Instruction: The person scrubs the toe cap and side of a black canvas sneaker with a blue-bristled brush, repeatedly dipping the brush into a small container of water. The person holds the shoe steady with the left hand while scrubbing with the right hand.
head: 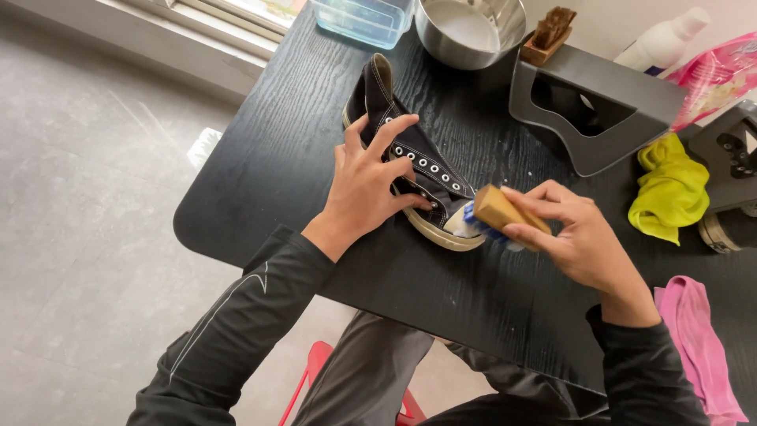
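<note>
A: Surface: black wood-grain table (260, 170), grey floor beyond its edge. Nearest item?

B: Pink cloth (698, 347) at the near right corner. Then right hand (579, 237), fingers clamped on a wooden-backed brush (505, 213), bristles against the white toe cap.

A: And the shoe?

B: Black high-top sneaker (410, 162), on its side mid-table, pinned flat by the left hand (371, 185), fingers spread, not gripping.

A: Step?

B: Toe scrubbing, seemingly; next calls for short firm strokes, shoe pinned.

A: Farther?

B: Yellow cloth (670, 185), grey stand (595, 110), steel bowl (469, 28), clear tub (363, 17).
</note>
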